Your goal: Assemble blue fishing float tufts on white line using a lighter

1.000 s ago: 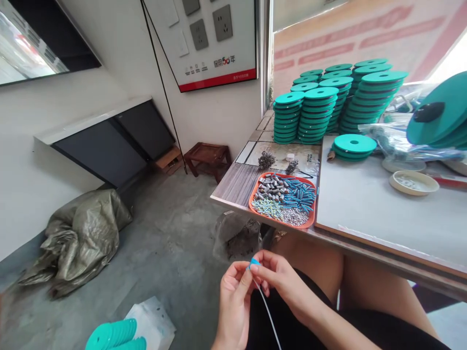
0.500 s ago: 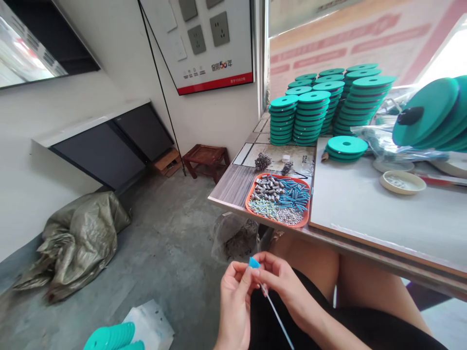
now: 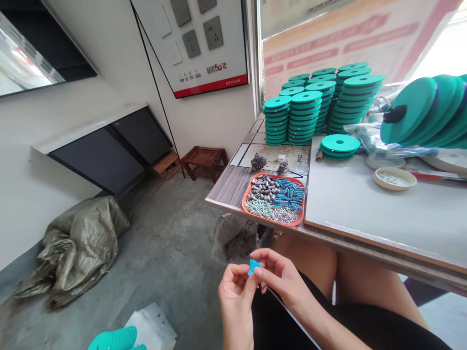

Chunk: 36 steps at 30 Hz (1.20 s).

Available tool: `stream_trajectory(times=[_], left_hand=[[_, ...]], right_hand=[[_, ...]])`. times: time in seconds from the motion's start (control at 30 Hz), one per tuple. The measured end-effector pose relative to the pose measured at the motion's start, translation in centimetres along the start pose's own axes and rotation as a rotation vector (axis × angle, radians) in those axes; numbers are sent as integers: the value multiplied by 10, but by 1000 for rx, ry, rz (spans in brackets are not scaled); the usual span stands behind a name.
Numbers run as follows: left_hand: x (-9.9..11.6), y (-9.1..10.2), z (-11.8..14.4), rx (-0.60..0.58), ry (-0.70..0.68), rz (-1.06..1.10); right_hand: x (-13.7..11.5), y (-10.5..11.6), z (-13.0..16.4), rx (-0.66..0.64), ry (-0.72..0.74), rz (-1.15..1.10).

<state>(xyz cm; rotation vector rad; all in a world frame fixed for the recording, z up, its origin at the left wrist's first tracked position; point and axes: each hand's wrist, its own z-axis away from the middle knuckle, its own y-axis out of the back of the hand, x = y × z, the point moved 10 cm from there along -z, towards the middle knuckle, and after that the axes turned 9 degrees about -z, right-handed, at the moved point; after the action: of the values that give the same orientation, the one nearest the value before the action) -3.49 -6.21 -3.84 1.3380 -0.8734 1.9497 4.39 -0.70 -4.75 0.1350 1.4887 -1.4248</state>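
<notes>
A long table (image 3: 365,204) fills the right half of the view, its near edge running just above the person's knees. At its far end rise several stacks of teal discs (image 3: 321,102), with a short stack (image 3: 339,145) in front of them and a leaning row of larger teal discs (image 3: 423,109) at the right. Near the table's left corner sits an orange tray (image 3: 273,200) holding grey cylinders, blue ribbed pieces and small silver parts, sorted in patches. A shallow cream dish (image 3: 394,178) lies well apart to the right. On the concrete floor to the left slumps a grey-green sack (image 3: 76,248); a low wooden stool (image 3: 202,159) stands by the wall.

Below the table edge, over the lap, the left hand (image 3: 235,301) and right hand (image 3: 282,279) meet fingertip to fingertip, both pinched closed on a small blue piece (image 3: 254,266). A thin pale cord (image 3: 288,311) trails from it down to the right.
</notes>
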Motion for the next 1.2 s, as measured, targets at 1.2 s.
stream_trajectory(times=[1.2], left_hand=[[13,11,0,81,-237,-321]], right_hand=[[2,-6,-3,-75,-36,35]])
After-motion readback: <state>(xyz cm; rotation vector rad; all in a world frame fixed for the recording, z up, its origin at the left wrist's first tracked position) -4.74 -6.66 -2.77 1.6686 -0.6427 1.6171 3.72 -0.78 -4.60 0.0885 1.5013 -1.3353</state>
